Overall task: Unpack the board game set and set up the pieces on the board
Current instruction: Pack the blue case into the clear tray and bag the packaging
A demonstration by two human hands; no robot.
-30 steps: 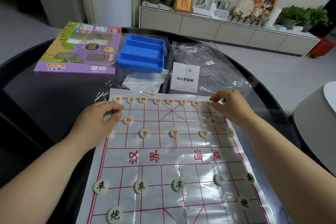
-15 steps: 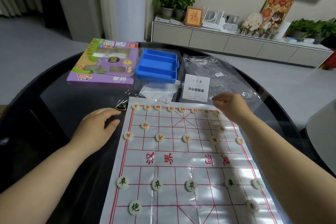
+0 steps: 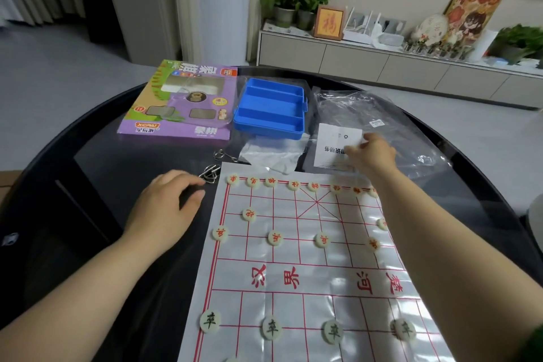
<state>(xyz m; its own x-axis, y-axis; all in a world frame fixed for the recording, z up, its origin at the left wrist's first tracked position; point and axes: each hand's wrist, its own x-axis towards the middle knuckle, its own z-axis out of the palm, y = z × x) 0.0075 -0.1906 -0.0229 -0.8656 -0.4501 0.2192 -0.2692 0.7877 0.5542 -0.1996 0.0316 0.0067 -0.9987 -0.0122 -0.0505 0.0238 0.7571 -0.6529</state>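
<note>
Pieces (image 3: 275, 237): light, smooth discs, likely slippery; pinch at rims. Left hand (image 3: 170, 203) loosely curled, empty; leaflet (image 3: 335, 138) under fingers of right hand (image 3: 371, 156), hold unclear.

My left hand (image 3: 167, 203) lies palm down, its fingers (image 3: 192, 182) loosely bent and a little spread, holding nothing. The bare left forearm (image 3: 73, 288) comes in from the lower left. My bare right arm (image 3: 440, 244) stretches far forward from the lower right. My right hand (image 3: 371, 156) shows its back, fingers reaching ahead, too blurred to tell any grip.
</note>
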